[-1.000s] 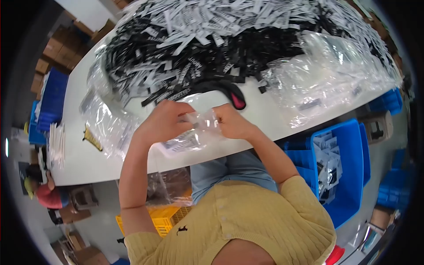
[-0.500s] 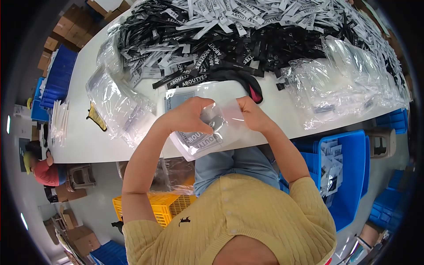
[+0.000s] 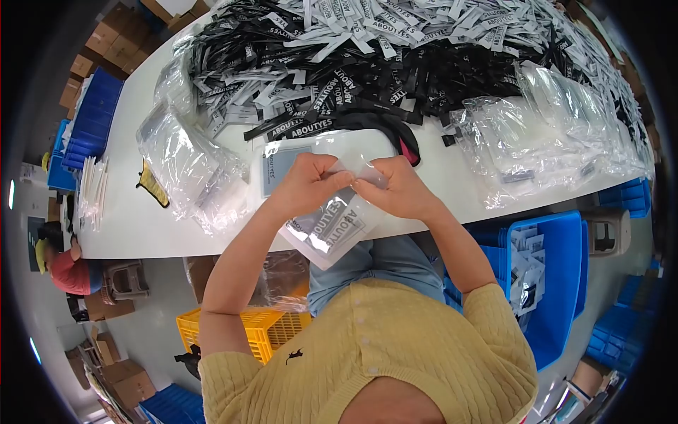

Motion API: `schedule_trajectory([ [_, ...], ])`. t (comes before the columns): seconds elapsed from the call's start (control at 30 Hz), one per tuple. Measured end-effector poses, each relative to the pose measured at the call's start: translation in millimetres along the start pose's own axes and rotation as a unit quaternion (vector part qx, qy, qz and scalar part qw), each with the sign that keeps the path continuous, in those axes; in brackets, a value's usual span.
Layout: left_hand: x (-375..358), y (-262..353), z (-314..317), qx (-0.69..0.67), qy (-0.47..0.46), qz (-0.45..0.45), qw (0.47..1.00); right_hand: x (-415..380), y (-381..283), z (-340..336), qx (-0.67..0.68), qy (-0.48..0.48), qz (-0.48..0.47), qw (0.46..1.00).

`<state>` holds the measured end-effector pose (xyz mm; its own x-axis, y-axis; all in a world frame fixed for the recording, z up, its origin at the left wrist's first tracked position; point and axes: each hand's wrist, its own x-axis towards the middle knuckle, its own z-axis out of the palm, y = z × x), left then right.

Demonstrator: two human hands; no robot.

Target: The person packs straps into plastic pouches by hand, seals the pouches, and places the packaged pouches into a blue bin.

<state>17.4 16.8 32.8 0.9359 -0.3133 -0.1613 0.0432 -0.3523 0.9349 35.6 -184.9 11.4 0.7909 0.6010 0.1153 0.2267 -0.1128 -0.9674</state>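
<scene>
Both hands meet over the front of the table, gripping the upper edge of a clear plastic bag [image 3: 326, 225]. Black-and-white ABOUTYES labelled pieces show through the bag, whose lower corner hangs tilted past the table edge. My left hand [image 3: 309, 185] is closed on the bag's top with the thumb pointing inward. My right hand [image 3: 399, 189] pinches the same edge, its thumb almost touching the left one. Beneath them on the table lies another clear bag [image 3: 277, 169] with a grey ABOUTYES card in it.
A large heap of black and white ABOUTYES strips [image 3: 395, 71] covers the back of the table [image 3: 470, 187]. Clear bags lie in piles at left [image 3: 187, 159] and right [image 3: 522, 148]. A blue bin [image 3: 558, 283] and a yellow crate [image 3: 272, 332] stand below. A person [image 3: 70, 265] is at far left.
My hands have come together, thumbs now nearly touching on the bag's upper edge. The flap that stood up beside my right hand is lower, and the bag has turned with its corner downward.
</scene>
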Motion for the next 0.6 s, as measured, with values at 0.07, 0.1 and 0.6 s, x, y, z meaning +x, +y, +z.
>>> schedule_trajectory([
  [0.07,-2.4,0.9,3.1,-0.020,0.020,0.005,1.000,-1.1,2.1,1.3,-0.032,0.008,-0.018,0.999],
  [0.1,-2.9,-2.5,2.9,-0.036,0.022,0.004,0.999,-2.8,2.3,1.2,-0.011,0.006,-0.007,1.000],
  [0.6,-2.0,13.9,13.9,0.397,0.005,0.153,0.905,-47.3,10.4,-28.6,-0.182,0.069,-0.110,0.975],
])
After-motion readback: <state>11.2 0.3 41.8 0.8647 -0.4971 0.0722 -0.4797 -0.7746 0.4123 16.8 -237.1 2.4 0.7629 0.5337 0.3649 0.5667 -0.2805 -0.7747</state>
